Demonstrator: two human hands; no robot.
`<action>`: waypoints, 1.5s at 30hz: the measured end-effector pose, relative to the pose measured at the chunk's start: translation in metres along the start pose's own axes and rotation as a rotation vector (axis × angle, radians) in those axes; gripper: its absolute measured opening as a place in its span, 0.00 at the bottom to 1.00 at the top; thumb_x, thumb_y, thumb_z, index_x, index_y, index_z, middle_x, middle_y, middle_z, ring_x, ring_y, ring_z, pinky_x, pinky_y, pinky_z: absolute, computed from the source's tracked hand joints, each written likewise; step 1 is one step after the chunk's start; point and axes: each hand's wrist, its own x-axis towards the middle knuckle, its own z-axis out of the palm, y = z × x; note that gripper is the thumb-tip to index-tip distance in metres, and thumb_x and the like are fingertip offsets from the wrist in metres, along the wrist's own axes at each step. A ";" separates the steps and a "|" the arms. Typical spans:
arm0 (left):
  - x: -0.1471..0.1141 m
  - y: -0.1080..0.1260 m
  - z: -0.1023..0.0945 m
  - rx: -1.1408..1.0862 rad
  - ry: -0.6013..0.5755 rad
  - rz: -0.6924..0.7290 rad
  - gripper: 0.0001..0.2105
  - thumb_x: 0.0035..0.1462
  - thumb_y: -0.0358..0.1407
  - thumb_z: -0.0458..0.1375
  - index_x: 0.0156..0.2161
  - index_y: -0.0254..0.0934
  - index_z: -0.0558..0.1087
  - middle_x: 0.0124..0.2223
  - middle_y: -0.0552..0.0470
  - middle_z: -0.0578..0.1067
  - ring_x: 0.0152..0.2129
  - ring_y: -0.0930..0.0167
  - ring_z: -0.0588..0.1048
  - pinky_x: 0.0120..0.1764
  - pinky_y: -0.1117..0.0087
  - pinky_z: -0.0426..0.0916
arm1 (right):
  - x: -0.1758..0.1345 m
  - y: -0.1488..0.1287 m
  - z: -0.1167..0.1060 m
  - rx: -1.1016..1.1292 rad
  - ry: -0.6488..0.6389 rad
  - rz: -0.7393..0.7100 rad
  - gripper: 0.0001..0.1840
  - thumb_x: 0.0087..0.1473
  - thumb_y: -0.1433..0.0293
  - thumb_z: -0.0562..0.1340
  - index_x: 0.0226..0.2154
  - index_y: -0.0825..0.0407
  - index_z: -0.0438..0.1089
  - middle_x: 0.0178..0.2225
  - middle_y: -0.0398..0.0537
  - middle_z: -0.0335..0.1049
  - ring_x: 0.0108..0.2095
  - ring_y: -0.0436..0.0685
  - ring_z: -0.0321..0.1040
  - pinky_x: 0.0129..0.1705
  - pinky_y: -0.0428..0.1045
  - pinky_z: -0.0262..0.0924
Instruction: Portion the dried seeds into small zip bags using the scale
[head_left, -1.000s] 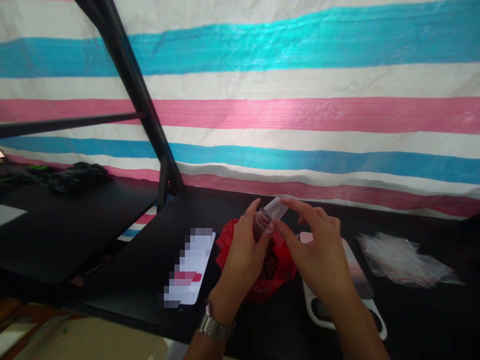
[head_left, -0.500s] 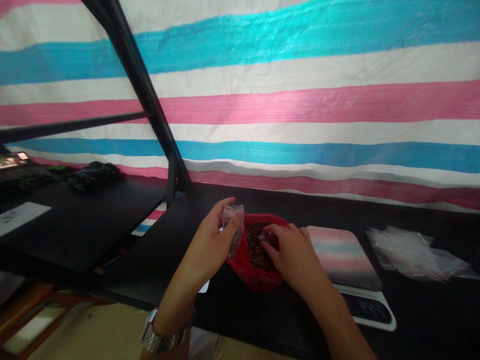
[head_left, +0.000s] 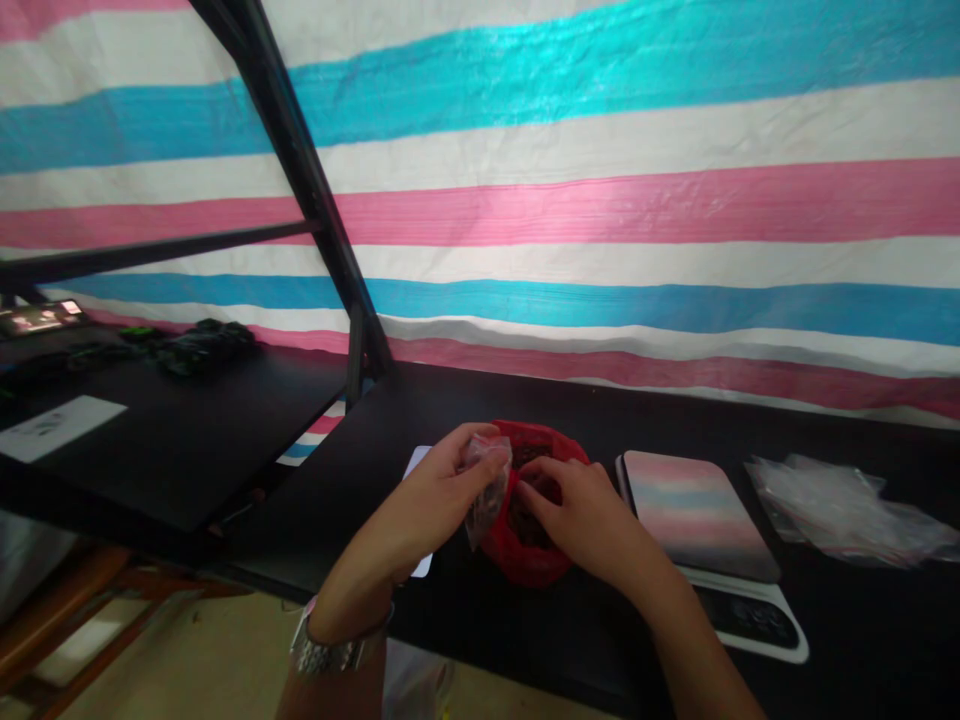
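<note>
My left hand [head_left: 442, 485] pinches a small clear zip bag [head_left: 491, 492] that has some brownish pieces inside. The zip bag overlaps the left rim of a red plastic bag [head_left: 529, 568], which stands on the black table and holds small dark brown granular pieces [head_left: 534, 450]. Over the red bag's mouth, the thumb and fingers of my right hand [head_left: 581, 505] are drawn together among the pieces. What lies between those fingertips is too dark and small to make out.
Right of the red bag sits a digital kitchen scale [head_left: 697, 515] with a mirror-like plate. Several clear zip bags [head_left: 847, 510] are piled beyond it. A white card [head_left: 421, 567] lies partly under my left forearm. A black metal frame [head_left: 322, 220] rises at left.
The view has shifted slightly, so things sit further right. My left hand has brought the zip bag closer to my right hand, whose fingers have closed together at the red bag.
</note>
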 end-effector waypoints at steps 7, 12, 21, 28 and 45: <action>0.001 0.014 0.006 -0.085 0.174 0.054 0.27 0.56 0.49 0.68 0.56 0.37 0.73 0.37 0.53 0.80 0.31 0.69 0.77 0.34 0.71 0.70 | 0.002 0.017 -0.007 0.317 0.010 0.099 0.13 0.67 0.63 0.61 0.44 0.48 0.81 0.39 0.47 0.85 0.40 0.59 0.80 0.42 0.51 0.65; -0.008 0.022 0.006 -0.081 0.171 0.088 0.30 0.56 0.51 0.69 0.59 0.39 0.71 0.31 0.58 0.77 0.31 0.68 0.78 0.34 0.71 0.70 | -0.001 0.025 -0.018 0.071 0.101 0.110 0.10 0.67 0.64 0.63 0.45 0.47 0.81 0.40 0.47 0.85 0.43 0.63 0.78 0.49 0.56 0.63; 0.005 0.000 0.006 0.040 0.077 -0.020 0.28 0.59 0.50 0.66 0.59 0.38 0.71 0.46 0.48 0.81 0.43 0.63 0.80 0.45 0.65 0.73 | 0.004 0.002 0.013 -0.271 0.189 0.048 0.13 0.70 0.65 0.61 0.51 0.48 0.78 0.50 0.53 0.82 0.53 0.67 0.71 0.50 0.58 0.53; 0.015 -0.007 0.005 -0.127 0.106 -0.026 0.24 0.60 0.47 0.68 0.56 0.37 0.73 0.45 0.50 0.81 0.38 0.70 0.79 0.42 0.71 0.73 | 0.006 0.005 0.013 -0.063 0.146 0.017 0.12 0.69 0.65 0.62 0.48 0.45 0.80 0.45 0.48 0.84 0.50 0.66 0.74 0.51 0.58 0.52; 0.019 -0.006 0.005 -0.325 0.206 -0.041 0.21 0.56 0.43 0.72 0.52 0.39 0.75 0.37 0.54 0.81 0.30 0.72 0.79 0.33 0.73 0.73 | 0.003 0.024 -0.015 -0.025 0.189 0.133 0.11 0.68 0.64 0.63 0.46 0.47 0.81 0.42 0.48 0.85 0.46 0.64 0.77 0.51 0.57 0.59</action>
